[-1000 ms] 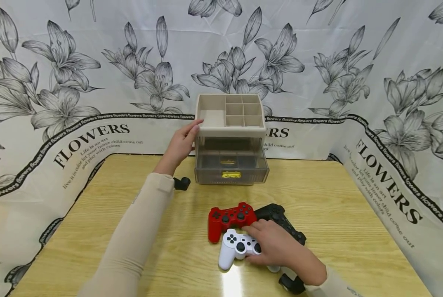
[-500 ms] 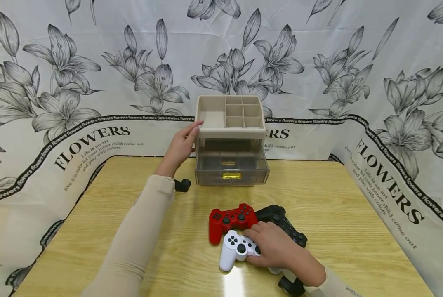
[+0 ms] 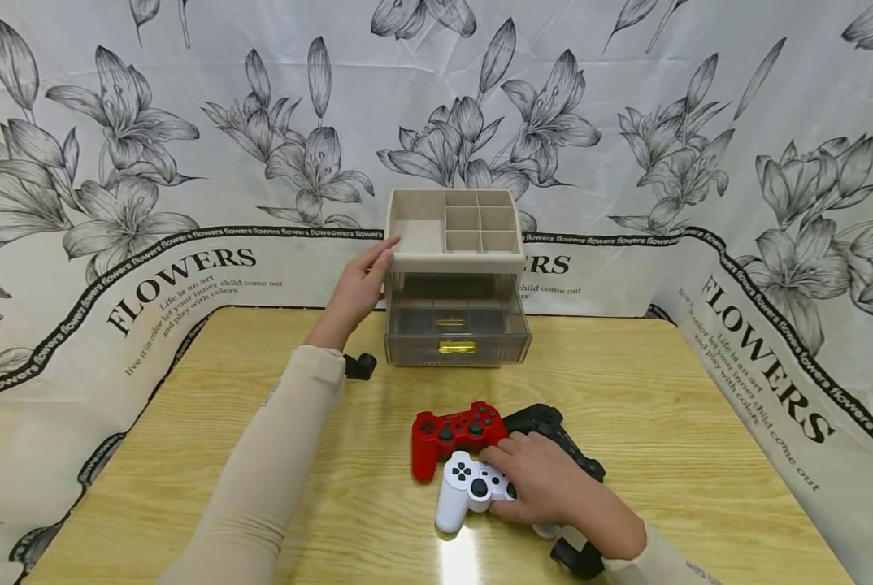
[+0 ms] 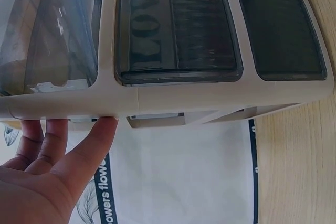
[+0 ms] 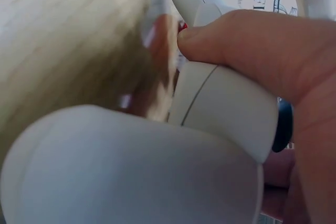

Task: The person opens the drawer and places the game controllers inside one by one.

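My left hand [image 3: 356, 288] rests against the left side of a cream drawer organizer [image 3: 454, 260], its fingers nearly straight. In the left wrist view the fingertips [image 4: 107, 120] touch the cream frame. The organizer's lower smoky clear drawer [image 3: 410, 348] is pulled out, with a gold handle [image 3: 457, 347]. My right hand [image 3: 542, 483] grips the right part of a white game controller [image 3: 453, 508]; the thumb [image 5: 205, 40] presses its near edge and the hand hides its right grip. A red game controller [image 3: 426, 455] lies just behind it, and a black game controller [image 3: 549, 422] lies partly behind my hand.
The wooden table [image 3: 685, 455] extends around the controllers and organizer. A floral printed cloth [image 3: 261, 162] hangs behind the table and along both sides. Black camera mounts show beside both wrists.
The white controller has shifted slightly right, along with my right hand. My left hand stays against the organizer, and the red and black controllers keep their places.
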`<state>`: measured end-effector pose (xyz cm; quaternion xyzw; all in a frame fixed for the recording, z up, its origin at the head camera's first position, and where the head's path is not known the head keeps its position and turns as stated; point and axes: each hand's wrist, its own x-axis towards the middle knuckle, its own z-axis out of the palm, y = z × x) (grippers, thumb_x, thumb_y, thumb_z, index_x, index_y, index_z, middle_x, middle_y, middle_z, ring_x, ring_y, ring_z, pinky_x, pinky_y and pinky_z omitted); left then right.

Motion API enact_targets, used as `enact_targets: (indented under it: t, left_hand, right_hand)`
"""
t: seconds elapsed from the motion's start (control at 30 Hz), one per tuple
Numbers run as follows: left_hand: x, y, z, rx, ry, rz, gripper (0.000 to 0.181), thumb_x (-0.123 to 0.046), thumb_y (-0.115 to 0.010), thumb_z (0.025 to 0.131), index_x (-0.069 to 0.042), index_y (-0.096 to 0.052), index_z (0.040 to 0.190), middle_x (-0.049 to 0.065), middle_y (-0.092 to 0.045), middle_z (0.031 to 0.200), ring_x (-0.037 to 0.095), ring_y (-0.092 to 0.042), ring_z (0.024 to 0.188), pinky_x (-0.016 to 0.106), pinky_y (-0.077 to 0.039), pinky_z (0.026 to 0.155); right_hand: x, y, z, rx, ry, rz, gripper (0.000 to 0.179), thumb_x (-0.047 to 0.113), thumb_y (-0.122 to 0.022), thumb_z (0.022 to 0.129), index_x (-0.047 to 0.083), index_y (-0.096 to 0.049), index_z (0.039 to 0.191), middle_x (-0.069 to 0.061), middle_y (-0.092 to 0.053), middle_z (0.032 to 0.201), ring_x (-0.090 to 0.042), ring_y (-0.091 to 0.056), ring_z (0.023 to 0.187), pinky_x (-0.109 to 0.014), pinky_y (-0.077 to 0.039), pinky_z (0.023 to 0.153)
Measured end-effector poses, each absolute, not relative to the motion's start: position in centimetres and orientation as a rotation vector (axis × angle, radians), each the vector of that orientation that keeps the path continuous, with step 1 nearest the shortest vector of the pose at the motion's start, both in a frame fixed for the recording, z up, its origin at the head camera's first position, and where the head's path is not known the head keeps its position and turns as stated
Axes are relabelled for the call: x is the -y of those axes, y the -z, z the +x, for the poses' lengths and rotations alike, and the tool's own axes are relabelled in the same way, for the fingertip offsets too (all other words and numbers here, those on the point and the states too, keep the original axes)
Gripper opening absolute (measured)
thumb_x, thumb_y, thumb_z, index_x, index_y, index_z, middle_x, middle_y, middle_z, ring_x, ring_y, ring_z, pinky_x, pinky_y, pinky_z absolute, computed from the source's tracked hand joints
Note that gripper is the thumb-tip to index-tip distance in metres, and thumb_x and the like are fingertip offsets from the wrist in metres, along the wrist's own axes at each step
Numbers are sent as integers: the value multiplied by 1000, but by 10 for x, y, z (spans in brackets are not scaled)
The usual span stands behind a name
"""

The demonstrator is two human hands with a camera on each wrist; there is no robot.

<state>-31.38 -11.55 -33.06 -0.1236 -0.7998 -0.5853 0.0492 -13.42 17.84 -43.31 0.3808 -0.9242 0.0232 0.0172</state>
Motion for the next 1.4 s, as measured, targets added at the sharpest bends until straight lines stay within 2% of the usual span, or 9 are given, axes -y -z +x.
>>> enact_targets:
  t: [0.27, 0.47, 0.53, 0.63, 0.97, 1.4]
  left_hand:
    - [116, 331, -315, 2451, 1761, -364, 47, -52, -37, 101, -41, -42, 145, 3, -37, 155, 29, -43, 136, 52, -51, 94]
    - [116, 331, -315, 2439, 1754, -390, 48, -51, -40, 100, -38, -42, 146, 9, -43, 148, 30, -49, 125, 54, -51, 93]
    - [116, 330, -315, 2439, 1754, -392, 47, -52, -41, 100, -40, -42, 146, 9, -43, 147, 29, -50, 123, 54, -51, 93]
    - [116, 330, -315, 2436, 1752, -393, 45, -51, -40, 100, -42, -42, 144, 8, -42, 149, 29, -49, 124, 54, -50, 93]
    - [116, 332, -313, 2444, 1760, -385, 43, -51, -40, 100, -47, -42, 143, 8, -41, 149, 30, -48, 128, 54, -50, 95]
    - [115, 333, -313, 2446, 1752, -395, 47, -51, -39, 100, -41, -40, 146, 9, -41, 149, 31, -47, 129, 55, -48, 97]
  right_hand:
    - [-179, 422, -137, 2834, -33, 1208, 44, 47, -72, 77, 20, -67, 111, 9, -63, 91, -8, -50, 79, -30, -45, 71]
    - [-180, 410, -138, 2796, -27, 1206, 45, 47, -72, 77, 20, -66, 113, 8, -65, 95, -11, -55, 86, -34, -48, 76]
    - [-180, 406, -138, 2781, -30, 1196, 45, 47, -72, 77, 20, -66, 113, 8, -65, 96, -12, -56, 88, -35, -48, 79]
    - [-180, 399, -139, 2749, -50, 1186, 44, 45, -73, 76, 21, -66, 112, 9, -66, 96, -11, -56, 88, -35, -49, 81]
    - [-178, 377, -142, 2682, -79, 1184, 47, 43, -75, 75, 19, -66, 113, 9, -63, 91, -7, -49, 77, -27, -42, 68]
    - [-170, 340, -146, 2619, -48, 1195, 50, 48, -74, 76, 19, -65, 116, 6, -63, 93, -10, -53, 82, -33, -46, 72]
